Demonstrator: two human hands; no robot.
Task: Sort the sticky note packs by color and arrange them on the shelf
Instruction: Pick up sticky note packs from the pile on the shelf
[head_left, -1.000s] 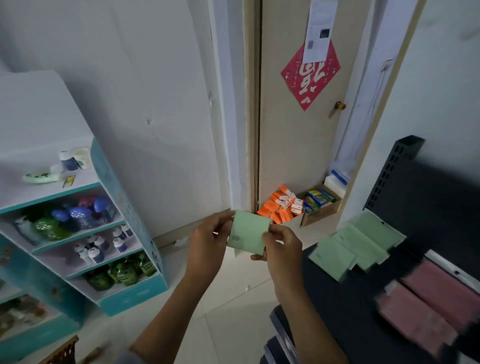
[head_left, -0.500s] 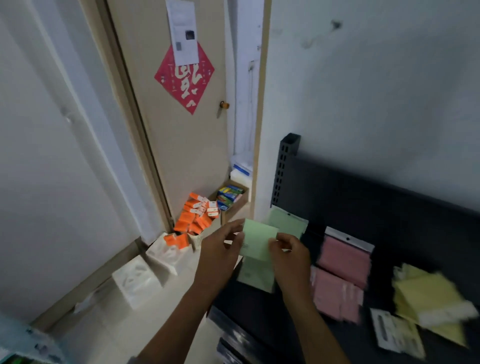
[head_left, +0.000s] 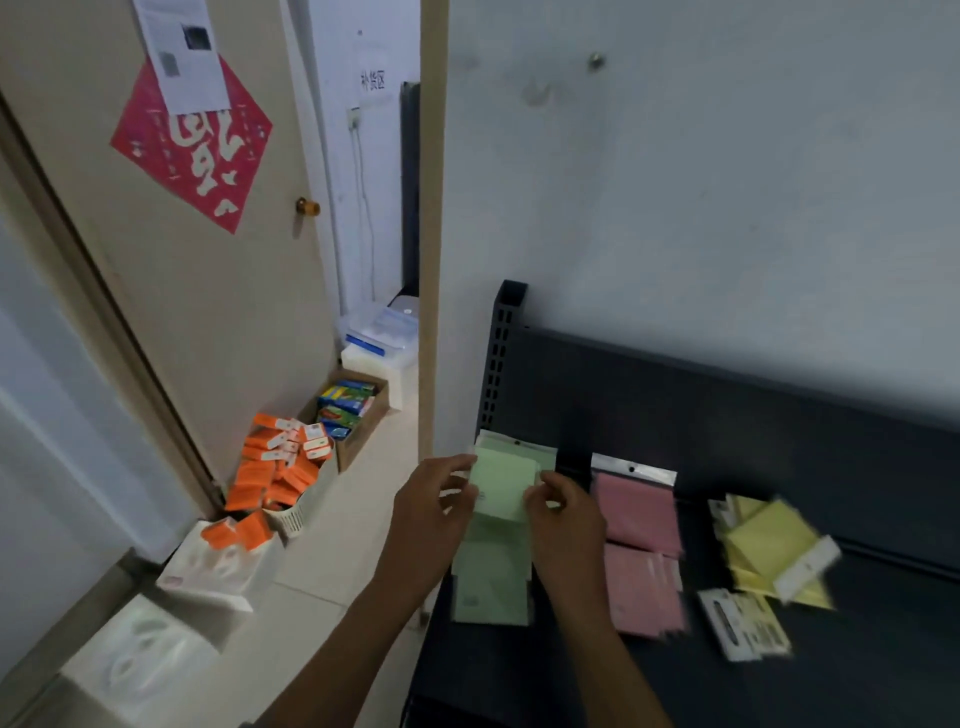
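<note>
The black shelf (head_left: 597, 670) carries the packs in three groups. Taking the pink packs (head_left: 641, 551) as the marker: they lie in a column of two, one behind the other. Left of them lies a column of green packs (head_left: 491, 587). Right of them sits a loose heap of yellow packs (head_left: 769, 551), and a white printed pack (head_left: 743, 623) lies just in front of the heap.

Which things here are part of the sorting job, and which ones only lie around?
Part of the job:
- green pack, held by left hand and right hand
- green packs on the shelf
- pink packs
- yellow packs

Just lying about:
- orange boxes on the floor
- cardboard box by the door
- white boxes
- red door sign
</note>
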